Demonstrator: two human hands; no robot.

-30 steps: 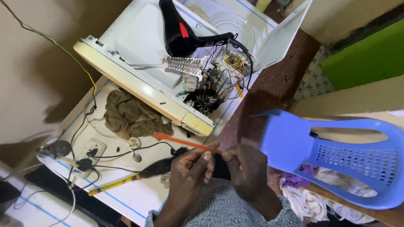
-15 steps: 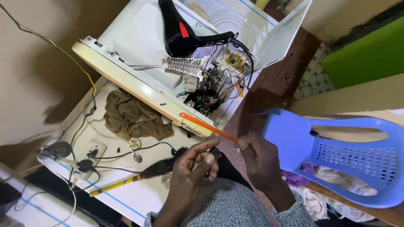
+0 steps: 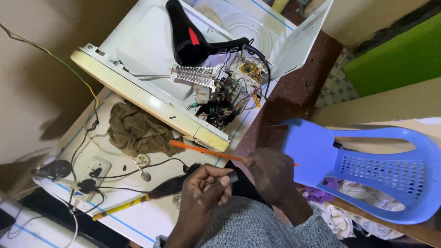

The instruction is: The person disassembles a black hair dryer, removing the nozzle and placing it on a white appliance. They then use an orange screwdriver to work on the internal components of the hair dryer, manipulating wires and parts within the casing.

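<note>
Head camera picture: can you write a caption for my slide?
Right hand holds an orange stick beside an opened white appliance; left hand pinches a small dark piece.

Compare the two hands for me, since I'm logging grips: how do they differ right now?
The right hand grips a long orange rod that points up and left; the left hand is curled around a small dark piece, which is too small to identify. The right hand sits nearer the blue plastic chair, the left nearer the white table. Both are closed and close together.

Orange rod (image 3: 202,150) partly hidden in right hand (image 3: 271,177), blue chair (image 3: 367,170) cut off at right edge
</note>
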